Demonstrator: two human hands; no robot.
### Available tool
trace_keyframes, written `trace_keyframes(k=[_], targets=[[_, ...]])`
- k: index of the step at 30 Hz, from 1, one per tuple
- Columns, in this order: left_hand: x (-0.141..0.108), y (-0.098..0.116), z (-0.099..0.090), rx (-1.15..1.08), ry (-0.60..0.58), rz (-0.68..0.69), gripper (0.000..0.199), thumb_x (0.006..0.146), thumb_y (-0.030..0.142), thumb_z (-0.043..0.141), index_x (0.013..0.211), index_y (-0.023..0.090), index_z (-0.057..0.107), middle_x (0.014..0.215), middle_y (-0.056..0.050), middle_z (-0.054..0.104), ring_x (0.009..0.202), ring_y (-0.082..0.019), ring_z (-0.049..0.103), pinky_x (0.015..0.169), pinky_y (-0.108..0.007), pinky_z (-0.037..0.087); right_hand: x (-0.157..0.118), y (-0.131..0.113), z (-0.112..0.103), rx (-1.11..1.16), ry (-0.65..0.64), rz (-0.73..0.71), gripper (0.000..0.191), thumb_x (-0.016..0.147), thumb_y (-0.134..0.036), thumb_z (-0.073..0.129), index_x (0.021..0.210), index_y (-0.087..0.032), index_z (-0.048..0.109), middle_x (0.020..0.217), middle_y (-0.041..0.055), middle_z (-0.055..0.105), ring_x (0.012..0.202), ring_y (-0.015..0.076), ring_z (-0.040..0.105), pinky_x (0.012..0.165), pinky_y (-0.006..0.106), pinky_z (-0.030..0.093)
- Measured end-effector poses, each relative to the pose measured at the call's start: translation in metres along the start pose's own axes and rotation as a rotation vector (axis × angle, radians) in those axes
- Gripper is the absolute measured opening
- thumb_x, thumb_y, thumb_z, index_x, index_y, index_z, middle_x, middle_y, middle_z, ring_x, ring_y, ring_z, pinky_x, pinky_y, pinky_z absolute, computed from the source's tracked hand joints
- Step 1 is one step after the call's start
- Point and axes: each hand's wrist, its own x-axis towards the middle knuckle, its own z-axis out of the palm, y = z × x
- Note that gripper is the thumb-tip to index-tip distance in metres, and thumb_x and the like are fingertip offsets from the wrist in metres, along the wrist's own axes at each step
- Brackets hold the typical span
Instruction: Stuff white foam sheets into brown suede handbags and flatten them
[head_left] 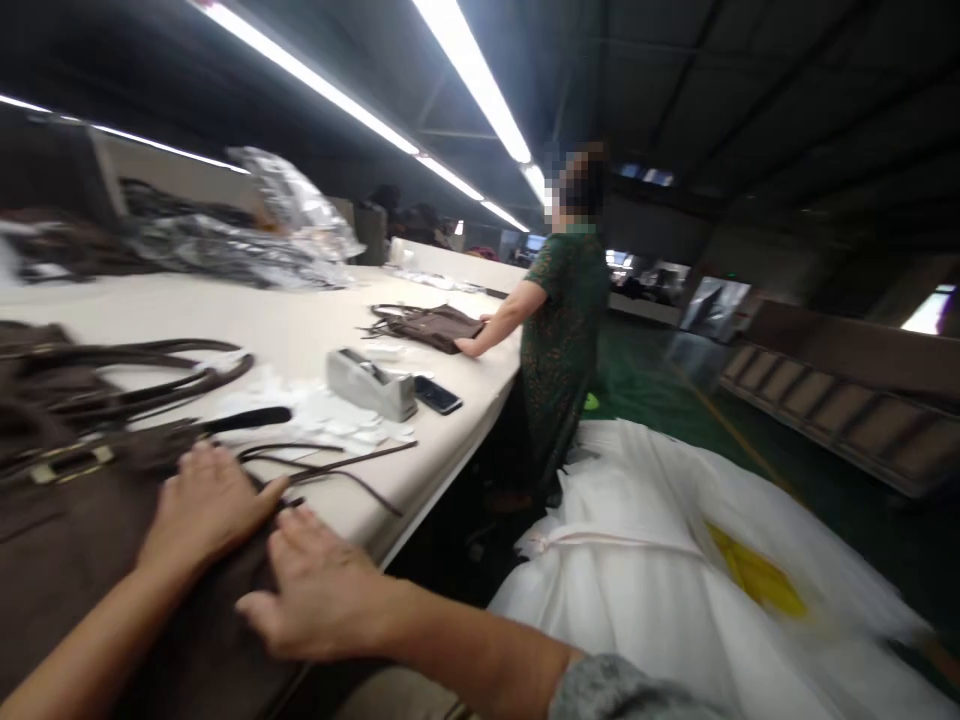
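Observation:
A dark brown handbag (67, 560) lies at the table's near left, with a metal buckle (73, 462) and thin straps (337, 465) trailing off its far end. My left hand (206, 500) rests on the bag with its fingers stretched out. Close beside it, my right hand (319, 580) also lies on the bag near its edge, fingers extended and thumb apart. Both palms face down, so their undersides are hidden. Beyond my hands sit a grey tape dispenser (371, 385), a black phone (437, 394) and a heap of small white pieces (315, 412).
Further along the table (300, 310), a person (566, 330) in a green patterned top handles another brown bag (431, 325). Crumpled clear plastic (292, 220) lies at the back. Large white sacks (637, 560) stand on the floor at my right. A slatted cart (832, 420) is farther right.

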Motion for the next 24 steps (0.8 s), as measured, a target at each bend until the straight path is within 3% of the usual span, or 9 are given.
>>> trace_keyframes(k=[1, 3, 5, 10, 15, 19, 24], targets=[[-0.002, -0.010, 0.006, 0.011, -0.041, -0.027, 0.078, 0.091, 0.042, 0.043, 0.145, -0.011, 0.025, 0.157, -0.029, 0.021, 0.148, -0.035, 0.021, 0.119, -0.047, 0.024, -0.007, -0.002, -0.001, 0.038, 0.021, 0.011, 0.071, 0.098, -0.046, 0.047, 0.144, 0.007, 0.040, 0.154, 0.0247, 0.033, 0.147, 0.0301, 0.025, 0.122, 0.038, 0.025], [0.001, -0.022, 0.015, 0.011, -0.093, -0.049, 0.084, 0.091, 0.049, 0.040, 0.150, -0.007, 0.018, 0.161, -0.022, 0.012, 0.151, -0.032, 0.012, 0.122, -0.046, 0.018, -0.014, -0.003, 0.001, 0.091, 0.065, 0.029, 0.070, 0.095, -0.043, 0.051, 0.145, 0.005, 0.040, 0.155, 0.0232, 0.032, 0.148, 0.0308, 0.024, 0.122, 0.041, 0.025], [0.011, -0.028, 0.021, -0.001, -0.104, -0.101, 0.088, 0.090, 0.052, 0.037, 0.151, -0.007, 0.012, 0.162, -0.021, 0.008, 0.151, -0.031, 0.008, 0.123, -0.045, 0.016, -0.015, -0.001, 0.006, 0.110, 0.082, 0.029, 0.068, 0.092, -0.038, 0.057, 0.144, 0.004, 0.042, 0.154, 0.0226, 0.034, 0.147, 0.0316, 0.025, 0.121, 0.043, 0.028], [0.036, -0.040, 0.027, -0.071, -0.147, -0.194, 0.093, 0.087, 0.054, 0.040, 0.150, -0.008, 0.012, 0.160, -0.026, 0.008, 0.150, -0.034, 0.011, 0.122, -0.046, 0.019, -0.017, 0.001, 0.014, 0.080, 0.137, -0.006, 0.061, 0.086, -0.022, 0.060, 0.140, 0.004, 0.048, 0.150, 0.0231, 0.039, 0.145, 0.0330, 0.032, 0.117, 0.048, 0.037], [0.053, -0.057, 0.033, -0.141, -0.201, -0.194, 0.097, 0.088, 0.056, 0.045, 0.150, -0.010, 0.008, 0.159, -0.028, 0.005, 0.151, -0.032, 0.010, 0.124, -0.043, 0.016, -0.019, 0.006, 0.023, 0.069, 0.225, -0.080, 0.059, 0.085, -0.015, 0.058, 0.142, -0.001, 0.048, 0.151, 0.0200, 0.040, 0.144, 0.0318, 0.033, 0.113, 0.049, 0.043], [0.063, -0.064, 0.037, -0.159, -0.206, -0.195, 0.092, 0.090, 0.059, 0.046, 0.153, 0.004, 0.011, 0.162, -0.022, 0.003, 0.151, -0.030, 0.007, 0.124, -0.047, 0.014, -0.013, 0.010, 0.034, 0.055, 0.283, -0.130, 0.054, 0.088, -0.012, 0.051, 0.141, -0.005, 0.049, 0.152, 0.0167, 0.041, 0.146, 0.0304, 0.030, 0.111, 0.051, 0.045], [0.078, -0.070, 0.033, -0.121, -0.185, -0.193, 0.079, 0.089, 0.063, 0.050, 0.151, 0.018, 0.028, 0.162, -0.015, 0.016, 0.149, -0.033, 0.019, 0.121, -0.058, 0.017, 0.000, 0.008, 0.041, 0.089, 0.338, -0.123, 0.046, 0.090, -0.012, 0.047, 0.135, -0.006, 0.056, 0.147, 0.0154, 0.048, 0.144, 0.0299, 0.034, 0.113, 0.053, 0.042]])
